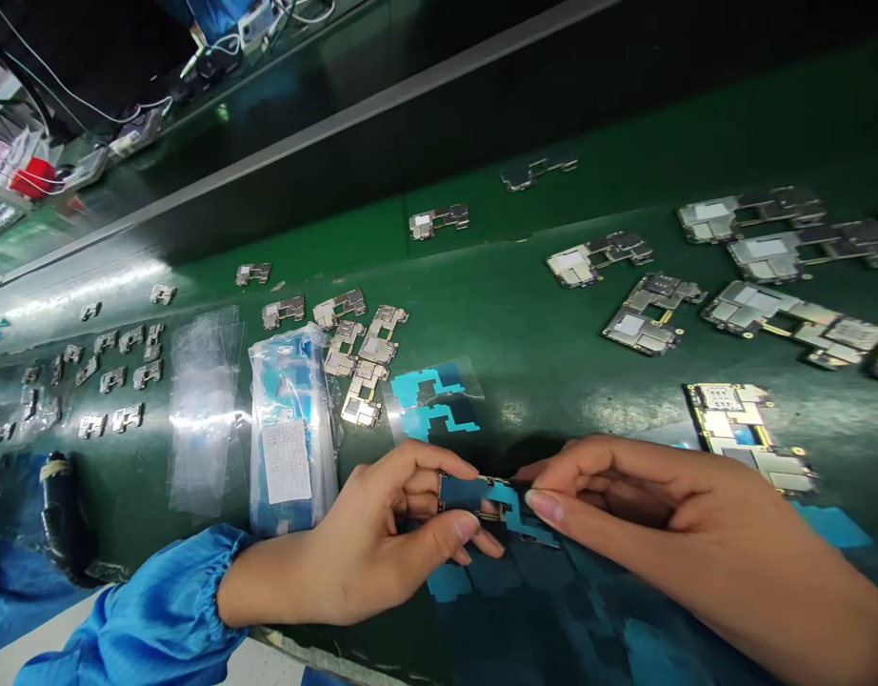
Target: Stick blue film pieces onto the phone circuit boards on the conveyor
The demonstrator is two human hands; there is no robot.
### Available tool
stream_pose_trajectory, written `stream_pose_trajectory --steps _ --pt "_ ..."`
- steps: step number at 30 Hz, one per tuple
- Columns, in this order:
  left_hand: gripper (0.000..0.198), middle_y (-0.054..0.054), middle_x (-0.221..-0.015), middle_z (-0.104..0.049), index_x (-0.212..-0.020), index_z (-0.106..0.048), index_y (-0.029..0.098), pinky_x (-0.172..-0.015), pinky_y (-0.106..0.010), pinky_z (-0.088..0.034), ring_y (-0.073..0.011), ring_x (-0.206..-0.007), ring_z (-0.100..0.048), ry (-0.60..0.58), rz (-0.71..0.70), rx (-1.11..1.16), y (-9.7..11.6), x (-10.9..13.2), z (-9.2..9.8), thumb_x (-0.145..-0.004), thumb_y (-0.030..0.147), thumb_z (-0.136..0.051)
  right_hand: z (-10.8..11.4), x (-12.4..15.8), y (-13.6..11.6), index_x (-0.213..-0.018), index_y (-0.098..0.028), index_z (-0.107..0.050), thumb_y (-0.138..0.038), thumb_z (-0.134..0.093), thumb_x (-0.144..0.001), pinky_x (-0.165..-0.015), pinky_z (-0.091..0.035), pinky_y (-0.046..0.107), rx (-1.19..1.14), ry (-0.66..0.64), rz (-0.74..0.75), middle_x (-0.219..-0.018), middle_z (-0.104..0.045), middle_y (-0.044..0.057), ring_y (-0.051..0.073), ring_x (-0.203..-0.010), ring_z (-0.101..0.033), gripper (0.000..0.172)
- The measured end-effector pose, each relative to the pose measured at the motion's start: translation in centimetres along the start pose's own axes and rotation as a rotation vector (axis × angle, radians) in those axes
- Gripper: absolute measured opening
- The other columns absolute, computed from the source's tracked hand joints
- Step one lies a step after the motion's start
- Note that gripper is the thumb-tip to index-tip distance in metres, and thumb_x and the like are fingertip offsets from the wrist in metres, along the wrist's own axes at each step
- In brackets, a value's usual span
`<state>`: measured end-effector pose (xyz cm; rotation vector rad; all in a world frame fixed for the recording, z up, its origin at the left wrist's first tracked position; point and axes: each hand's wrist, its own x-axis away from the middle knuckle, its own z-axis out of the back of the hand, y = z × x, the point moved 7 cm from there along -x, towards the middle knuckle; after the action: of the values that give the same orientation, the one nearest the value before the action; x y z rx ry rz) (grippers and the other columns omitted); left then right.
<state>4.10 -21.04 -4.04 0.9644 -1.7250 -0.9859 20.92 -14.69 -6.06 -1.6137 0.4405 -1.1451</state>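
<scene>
A circuit board [466, 493] is bridging two hands above the counter [496, 333].
The left hand [371, 548] is gripping its 9 o'clock end, while the right hand [643, 505] is pinching toward 3 o'clock (blue film [511, 510] is lying over that part); the board is sitting between both hands' fingers [462, 525].

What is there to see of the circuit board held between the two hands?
The circuit board is irregular in outline, with metallic-looking edges and an opening near its middle. Bright blue, film-like material lies across part of its face. The left hand grips one end, the right hand the other, above the green table; its far side is hidden.
</scene>
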Motion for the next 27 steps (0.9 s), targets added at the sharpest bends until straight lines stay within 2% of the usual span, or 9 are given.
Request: stream_pose_trajectory --steps 3,8,13,22,24,27 --pt "0.02 -0.006 -0.108 -0.073 -0.121 -0.054 0.02 -0.08 -0.019 -0.06 -0.0121 -0.095 -0.077 -0.002 -0.004 0.019 0.0 -0.1 0.0 -0.103 0.02 -0.063 0.2 0.0 -0.2 -0.067 -0.026 -0.076 -0.045 -0.079 -0.079 -0.048 -0.055 0.016 -0.001 0.032 0.059 -0.065 -0.076 0.002 0.016 -0.055 -0.071 0.023" --pt "0.015 -0.005 -0.1 -0.075 -0.118 -0.057 0.018 -0.077 -0.018 -0.061 -0.0119 -0.092 -0.077 0.038 0.024 0.031 0.1 -0.2 0.3 -0.104 0.023 -0.061 -0.4 0.0 -1.2 -0.065 -0.026 -0.074 -0.038 -0.077 -0.078 -0.053 -0.058 0.015 -0.035 0.03 0.086 -0.065 -0.077 0.002 0.017 -0.058 -0.075 0.018" --pt "0.011 -0.005 -0.095 -0.077 -0.11 -0.06 0.016 -0.073 -0.017 -0.061 -0.0107 -0.084 -0.077 0.08 0.039 0.032 -0.1 -0.2 0.5 -0.104 0.024 -0.062 -0.6 0.3 -1.7 -0.064 -0.026 -0.073 -0.034 -0.074 -0.077 -0.046 -0.054 0.012 0.007 0.08 0.126 -0.065 -0.078 0.001 0.015 -0.053 -0.074 0.015" --pt "0.016 -0.006 -0.089 -0.078 -0.1 -0.058 0.016 -0.066 -0.019 -0.061 -0.0153 -0.082 -0.079 0.116 0.074 -0.034 -0.9 0.0 0.8 -0.101 0.03 -0.066 -0.8 0.8 -2.0 -0.068 -0.026 -0.072 -0.034 -0.071 -0.082 -0.052 -0.057 0.016 0.091 0.127 0.225 -0.071 -0.078 -0.001 0.015 -0.057 -0.076 0.016" --pt "0.018 -0.005 -0.089 -0.079 -0.11 -0.059 0.017 -0.068 -0.021 -0.062 -0.0147 -0.08 -0.078 0.128 0.087 -0.079 -0.9 0.1 1.1 -0.102 0.032 -0.066 -0.8 0.8 -1.9 -0.068 -0.026 -0.072 -0.035 -0.07 -0.082 -0.049 -0.055 0.017 0.11 0.129 0.219 -0.068 -0.077 -0.001 0.015 -0.055 -0.075 0.017" --pt "0.032 -0.005 -0.089 -0.08 -0.128 -0.061 0.018 -0.069 -0.021 -0.061 -0.0117 -0.07 -0.074 0.147 0.117 -0.186 -0.7 0.1 1.3 -0.102 0.035 -0.065 -0.8 0.8 -1.8 -0.068 -0.027 -0.072 -0.036 -0.069 -0.082 -0.044 -0.052 0.018 0.134 0.132 0.199 -0.067 -0.077 -0.001 0.016 -0.055 -0.075 0.017"
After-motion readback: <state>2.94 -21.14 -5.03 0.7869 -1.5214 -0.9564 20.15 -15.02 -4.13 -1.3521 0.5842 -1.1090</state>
